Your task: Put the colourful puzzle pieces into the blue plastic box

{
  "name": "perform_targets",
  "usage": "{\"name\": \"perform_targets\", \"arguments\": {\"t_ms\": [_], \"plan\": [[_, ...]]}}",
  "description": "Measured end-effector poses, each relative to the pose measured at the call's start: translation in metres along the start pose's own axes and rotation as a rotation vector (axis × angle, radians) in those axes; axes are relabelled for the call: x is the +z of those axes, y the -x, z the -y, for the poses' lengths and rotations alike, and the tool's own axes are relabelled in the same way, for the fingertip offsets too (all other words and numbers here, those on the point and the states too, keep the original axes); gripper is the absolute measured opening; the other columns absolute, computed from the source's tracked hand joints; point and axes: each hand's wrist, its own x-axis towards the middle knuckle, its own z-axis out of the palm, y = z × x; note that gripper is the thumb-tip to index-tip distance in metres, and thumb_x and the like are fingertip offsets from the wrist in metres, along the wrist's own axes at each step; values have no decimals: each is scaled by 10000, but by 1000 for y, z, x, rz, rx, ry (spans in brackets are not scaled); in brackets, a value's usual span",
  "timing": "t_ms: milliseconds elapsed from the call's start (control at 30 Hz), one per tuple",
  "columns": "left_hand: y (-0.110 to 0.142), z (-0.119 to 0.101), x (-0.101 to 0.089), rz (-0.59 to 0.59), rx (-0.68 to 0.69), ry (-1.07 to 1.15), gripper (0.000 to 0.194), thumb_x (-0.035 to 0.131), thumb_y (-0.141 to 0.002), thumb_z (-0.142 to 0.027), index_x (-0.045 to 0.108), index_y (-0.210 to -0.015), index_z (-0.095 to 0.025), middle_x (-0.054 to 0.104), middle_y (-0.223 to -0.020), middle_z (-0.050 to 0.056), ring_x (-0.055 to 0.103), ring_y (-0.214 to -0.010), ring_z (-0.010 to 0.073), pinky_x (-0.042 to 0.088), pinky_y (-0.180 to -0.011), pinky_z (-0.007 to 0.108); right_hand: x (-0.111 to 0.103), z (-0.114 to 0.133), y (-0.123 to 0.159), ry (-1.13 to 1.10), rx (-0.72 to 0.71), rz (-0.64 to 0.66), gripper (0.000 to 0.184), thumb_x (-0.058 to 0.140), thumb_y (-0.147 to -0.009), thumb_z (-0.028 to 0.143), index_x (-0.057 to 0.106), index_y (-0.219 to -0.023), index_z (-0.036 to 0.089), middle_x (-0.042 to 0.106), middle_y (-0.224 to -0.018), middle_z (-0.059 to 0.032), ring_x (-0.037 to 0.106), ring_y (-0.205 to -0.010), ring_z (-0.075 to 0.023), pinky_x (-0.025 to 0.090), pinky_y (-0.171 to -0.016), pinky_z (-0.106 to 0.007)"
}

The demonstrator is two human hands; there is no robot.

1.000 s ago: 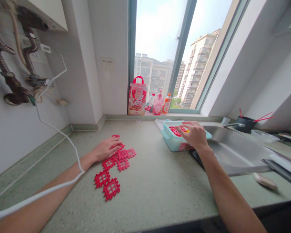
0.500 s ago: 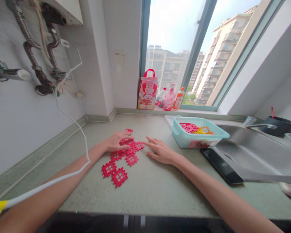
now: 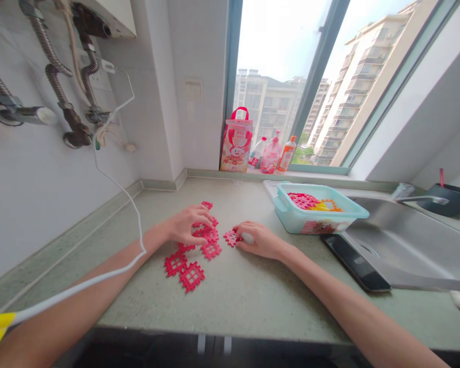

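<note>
Several red waffle-grid tiles (image 3: 193,255) lie joined together on the green countertop (image 3: 253,286). My left hand (image 3: 187,225) rests on the far part of that cluster, fingers curled over the tiles. My right hand (image 3: 258,239) sits just to the right, its fingers pinched on a single loose red tile (image 3: 230,237) that lies apart from the cluster. A pale teal plastic box (image 3: 318,214) holding more red, yellow and orange tiles stands further right.
A dark phone (image 3: 354,260) lies by the steel sink (image 3: 417,245) at the right. A red bag (image 3: 236,140) and bottles (image 3: 274,153) stand on the window sill. A white cable (image 3: 111,255) hangs from the wall pipes across my left arm.
My right hand came back from the teal box to the counter and closed on a loose red tile beside the cluster. My left hand curled tighter on the cluster. The view shifted left.
</note>
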Motion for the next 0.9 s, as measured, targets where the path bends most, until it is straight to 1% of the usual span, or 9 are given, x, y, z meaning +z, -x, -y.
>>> {"name": "perform_targets", "arguments": {"t_ms": [100, 233, 333, 400, 467, 533, 700, 800, 900], "plan": [[-2, -13, 3, 4, 47, -11, 375, 786, -850, -483, 791, -1172, -291, 741, -1181, 75, 661, -1103, 275, 409, -1152, 443, -3, -1, 2, 68, 15, -19, 177, 772, -889, 299, 716, -1044, 235, 770, -1085, -75, 710, -1022, -239, 552, -939, -375], [-9, -21, 17, -28, 62, -86, 322, 745, -914, -477, 795, -1168, -285, 737, -1054, 76, 666, -1006, 257, 459, -1045, 412, -7, -1, 4, 147, 41, -111, 232, 804, -869, 338, 718, -1057, 232, 766, -1046, -76, 704, -990, -260, 542, -911, -400], [-14, -24, 24, -56, 23, -87, 432, 749, -920, -534, 749, -1270, -283, 740, -1003, 67, 668, -978, 254, 471, -1010, 396, -7, 1, 4, 125, 24, -186, 211, 788, -877, 289, 711, -1069, 247, 764, -1069, -62, 699, -1008, -253, 536, -936, -398], [-14, -24, 27, -91, 3, -54, 606, 804, -862, -576, 688, -1367, -264, 748, -1057, 77, 669, -1029, 268, 473, -1022, 399, -5, 2, 2, 110, 8, -192, 214, 781, -875, 258, 710, -1076, 253, 764, -1080, -55, 697, -1014, -248, 536, -943, -395], [-13, -23, 27, -123, -11, -29, 704, 850, -804, -595, 663, -1392, -255, 744, -1140, 89, 661, -1105, 284, 468, -1051, 405, -1, 4, -1, 104, -4, -183, 222, 785, -874, 252, 712, -1084, 252, 763, -1092, -56, 697, -1019, -247, 539, -943, -392], [-9, -21, 27, -123, -24, -20, 705, 866, -788, -581, 663, -1382, -262, 734, -1202, 92, 651, -1166, 296, 463, -1075, 410, 4, 5, -4, 103, -17, -170, 208, 791, -887, 287, 718, -1078, 248, 764, -1090, -60, 698, -1020, -245, 542, -938, -387], [-6, -20, 31, -68, -38, 5, 652, 826, -835, -534, 654, -1405, -267, 691, -1308, 104, 654, -1206, 305, 470, -1095, 401, 13, 6, -7, 100, -29, -122, 150, 764, -940, 388, 740, -1006, 255, 768, -1045, -52, 702, -991, -221, 543, -920, -360], [-8, -21, 33, -48, -20, 20, 640, 788, -873, -507, 626, -1446, -272, 662, -1375, 106, 647, -1235, 308, 462, -1111, 401, 14, 6, -6, 91, -25, -104, 142, 761, -944, 382, 743, -1016, 261, 767, -1058, -48, 697, -1013, -221, 540, -936, -360], [-9, -20, 35, -59, -29, 28, 706, 792, -871, -507, 581, -1495, -252, 641, -1425, 120, 616, -1298, 317, 449, -1133, 410, 14, 6, -5, 74, -27, -73, 172, 778, -922, 341, 736, -1068, 261, 766, -1112, -51, 692, -1051, -229, 539, -959, -370]]}}
